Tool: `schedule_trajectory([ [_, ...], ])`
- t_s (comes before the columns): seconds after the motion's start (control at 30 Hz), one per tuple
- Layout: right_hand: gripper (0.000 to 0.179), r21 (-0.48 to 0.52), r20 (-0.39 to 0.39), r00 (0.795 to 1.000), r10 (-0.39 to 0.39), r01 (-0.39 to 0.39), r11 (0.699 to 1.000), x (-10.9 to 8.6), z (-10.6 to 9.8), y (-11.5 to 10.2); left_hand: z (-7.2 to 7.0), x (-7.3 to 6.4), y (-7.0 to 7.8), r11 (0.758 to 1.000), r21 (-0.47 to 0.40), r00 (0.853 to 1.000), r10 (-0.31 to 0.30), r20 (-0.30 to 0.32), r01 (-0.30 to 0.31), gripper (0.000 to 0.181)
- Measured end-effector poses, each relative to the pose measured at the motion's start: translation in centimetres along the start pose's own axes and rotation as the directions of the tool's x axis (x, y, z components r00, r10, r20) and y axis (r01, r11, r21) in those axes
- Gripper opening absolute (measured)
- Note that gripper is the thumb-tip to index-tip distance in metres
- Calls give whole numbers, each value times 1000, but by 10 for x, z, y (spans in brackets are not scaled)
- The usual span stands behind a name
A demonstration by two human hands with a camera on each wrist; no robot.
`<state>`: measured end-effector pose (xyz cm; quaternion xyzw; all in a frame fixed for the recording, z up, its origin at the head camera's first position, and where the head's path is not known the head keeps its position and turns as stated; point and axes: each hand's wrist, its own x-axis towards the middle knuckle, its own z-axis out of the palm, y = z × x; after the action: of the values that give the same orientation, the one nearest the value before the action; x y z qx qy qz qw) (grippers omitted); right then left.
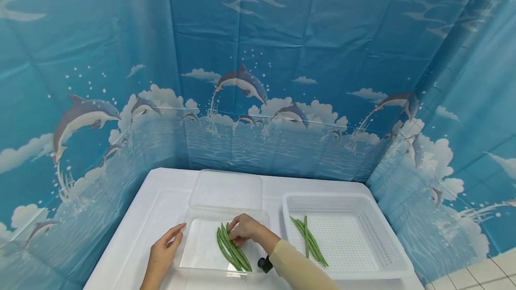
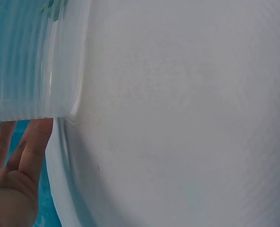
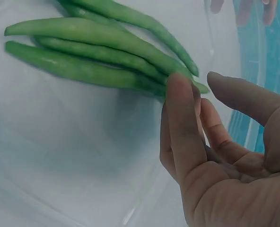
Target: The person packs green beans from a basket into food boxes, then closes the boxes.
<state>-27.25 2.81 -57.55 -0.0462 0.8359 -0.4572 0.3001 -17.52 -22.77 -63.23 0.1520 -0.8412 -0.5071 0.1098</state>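
Several green beans [image 1: 230, 250] lie side by side in a clear plastic container [image 1: 192, 271]. Over their far ends is my right hand [image 1: 246, 228], its fingertips at the beans. The right wrist view shows bean [image 3: 78, 30] tips between the fingers and thumb of that hand [image 3: 215, 156], with the thumb held apart from the fingers. Beside the container's left side, my left hand [image 1: 163, 252] has its fingers extended. In the left wrist view the fingertips of this hand [image 2: 19, 170] are at the container's edge [image 2: 66, 90]; whether they press it cannot be told.
To the right stands a white perforated basket [image 1: 389, 236] with a few more green beans [image 1: 309, 240] at its left side. A clear flat lid [image 1: 225, 191] lies behind the container. All rest on a white-covered table [image 1: 141, 218], with a dolphin-print curtain [image 1: 274, 147] around it.
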Motion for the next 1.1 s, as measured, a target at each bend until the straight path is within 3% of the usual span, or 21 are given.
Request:
schedule_trajectory([
  [0.27,27,136,4,998,-68,67,988,-13,-25,-11,0,-1,1,1000,11,1000,-2,5,2,34],
  [0.6,38,242,-18,991,-131,131,961,-43,-90,-13,-1,-3,0,1000,1,1000,-19,23,19,36],
  [0.8,41,274,-68,990,-122,137,952,-62,-133,3,0,-3,-2,1000,19,999,-20,26,20,37],
  [1.1,50,299,-146,986,-77,118,947,-84,-187,47,0,-3,0,1000,17,1000,-16,26,16,37],
])
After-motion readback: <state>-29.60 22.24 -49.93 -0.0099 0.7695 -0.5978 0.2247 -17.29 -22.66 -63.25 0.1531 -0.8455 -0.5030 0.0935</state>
